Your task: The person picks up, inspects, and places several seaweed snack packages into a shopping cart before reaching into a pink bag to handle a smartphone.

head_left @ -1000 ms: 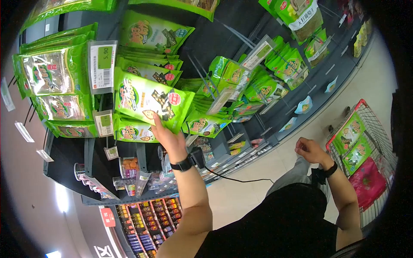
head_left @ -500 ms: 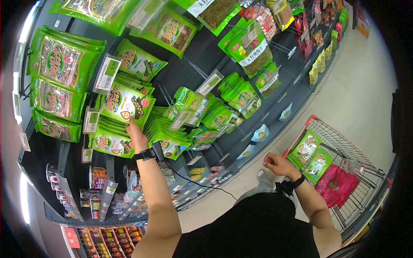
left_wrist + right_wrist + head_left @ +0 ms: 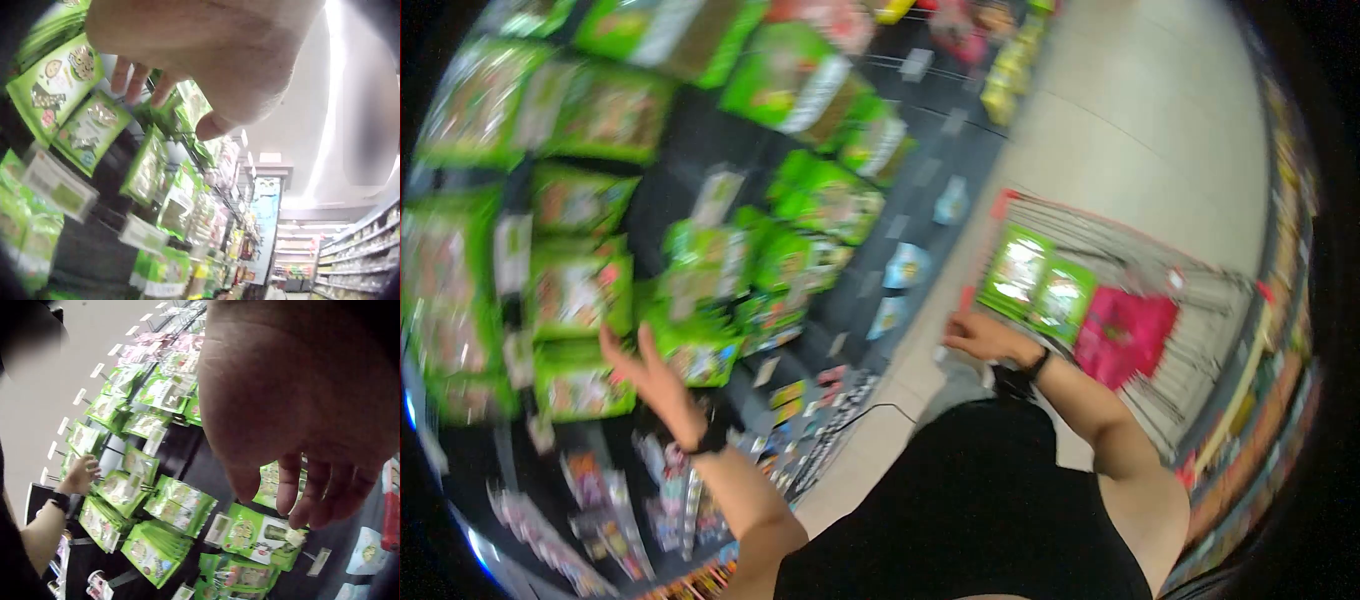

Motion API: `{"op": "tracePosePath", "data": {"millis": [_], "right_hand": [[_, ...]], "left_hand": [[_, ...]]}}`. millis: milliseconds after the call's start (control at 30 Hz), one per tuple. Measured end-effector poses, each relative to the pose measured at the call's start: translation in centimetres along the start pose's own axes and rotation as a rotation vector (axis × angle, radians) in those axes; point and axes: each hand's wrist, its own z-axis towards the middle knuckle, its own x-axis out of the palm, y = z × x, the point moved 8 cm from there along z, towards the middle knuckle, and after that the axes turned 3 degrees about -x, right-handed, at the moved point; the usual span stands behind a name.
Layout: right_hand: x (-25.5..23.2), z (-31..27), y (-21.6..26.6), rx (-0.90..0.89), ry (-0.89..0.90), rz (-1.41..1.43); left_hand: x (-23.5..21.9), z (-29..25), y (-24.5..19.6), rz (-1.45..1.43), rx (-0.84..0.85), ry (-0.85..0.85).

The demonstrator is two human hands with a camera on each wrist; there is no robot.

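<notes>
My left hand is held up before the shelf with its fingers spread and nothing in them. Just past its fingertips hangs a green-and-white packet, apparently a seaweed snack, with more green packets below it. In the left wrist view, the bent left hand overlaps the rows of packets. Low in front of the body, my right hand has loosely curled, empty fingers, close beside the shopping cart. Seen from the right wrist, the right hand's fingers hang down.
Two green packets and a pink bag lie inside the cart. Price tags jut out between the hanging packets. Blue-and-white shelf cards line the shelf's edge. Along the far right runs another stocked shelf.
My left hand has let go of the green-and-white packet, which now hangs on the shelf, and has drawn back with fingers spread. The head view has turned rightward, toward the cart.
</notes>
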Motion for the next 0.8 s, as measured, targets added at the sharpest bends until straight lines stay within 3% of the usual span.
{"op": "tracePosePath", "data": {"millis": [67,133,200,233,300,333,367,433,467,500,567,633,733,767,800], "right_hand": [[-0.5,0.4,-4.2,0.032,-0.094,-0.074],[-1.1,0.8,-10.1,0.118,-0.129,-0.096],[-2.0,0.3,-15.0,0.214,-0.187,-0.100],[-2.7,-0.1,-17.5,0.264,-0.232,-0.116],[-3.2,-1.5,-23.5,0.367,-0.248,0.075],[-3.8,-2.2,-25.9,0.495,-0.272,0.114],[-4.4,-3.0,-28.3,0.625,-0.291,0.151],[-5.8,-4.6,-32.9,0.660,-0.419,0.177],[-4.4,-5.3,-39.7,0.807,-0.367,0.301],[-4.6,-6.5,-42.2,0.780,-0.315,0.261],[-4.7,-7.8,-43.6,0.828,-0.258,0.257],[-5.4,-9.7,-43.5,0.994,-0.255,0.329],[-6.4,-10.3,-44.6,0.912,-0.361,0.093],[-6.6,-11.6,-45.5,0.989,-0.396,-0.049],[-8.1,-12.7,-42.1,1.099,-0.303,-0.216]], "left_hand": [[1.5,-4.9,-5.7,0.131,0.198,0.181],[5.3,-9.6,-6.4,0.036,0.154,0.524],[10.0,-15.7,-7.3,-0.157,0.013,1.025],[11.4,-18.5,-7.7,-0.080,0.087,1.322],[12.5,-23.3,-7.6,0.069,0.195,1.576],[13.1,-24.9,-8.7,0.038,0.108,1.614],[13.5,-26.3,-9.0,0.035,0.149,1.594],[14.0,-29.3,-10.2,-0.012,0.160,1.628],[14.4,-30.9,-11.2,-0.055,0.130,1.676],[14.7,-32.3,-12.1,-0.096,0.097,1.719],[15.1,-34.8,-13.8,-0.129,0.156,1.803],[15.4,-36.5,-14.6,-0.123,0.210,1.875],[16.2,-37.7,-14.3,-0.144,0.156,1.921],[16.6,-37.7,-14.1,-0.131,0.149,1.896],[17.0,-37.7,-13.6,-0.122,0.099,1.896]]}}
